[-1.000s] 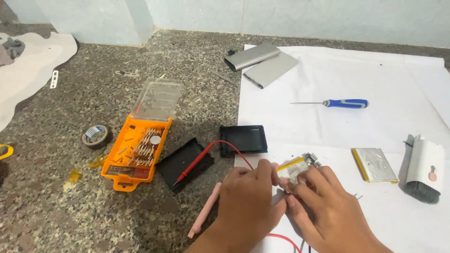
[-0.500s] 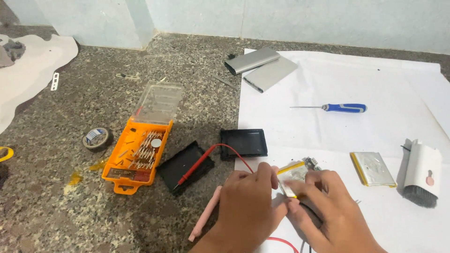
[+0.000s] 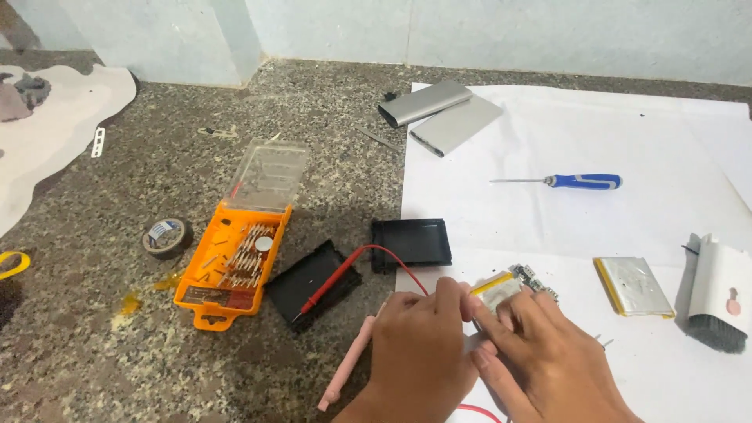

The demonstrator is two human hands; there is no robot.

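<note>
Head view: left hand (image 3: 419,352) and right hand (image 3: 540,356) both pinch a silver battery pack (image 3: 495,290) with a small circuit board (image 3: 534,280) on white paper (image 3: 548,133) near the tabletop's (image 3: 117,345) front edge.

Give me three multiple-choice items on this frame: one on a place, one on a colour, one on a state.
1. Where does the screwdriver lie?
A. on the white paper
B. in the orange case
C. on the tape roll

2. What colour is the screwdriver's handle?
A. red
B. blue
C. green

3. How is the orange bit case?
A. shut
B. upside down
C. open, clear lid folded back

Key: 1 A, it rests alone on the sheet, right of the stone counter. 2 B, the grip is blue with a white band. 3 C, the bits show and the lid lies flat behind.
</note>
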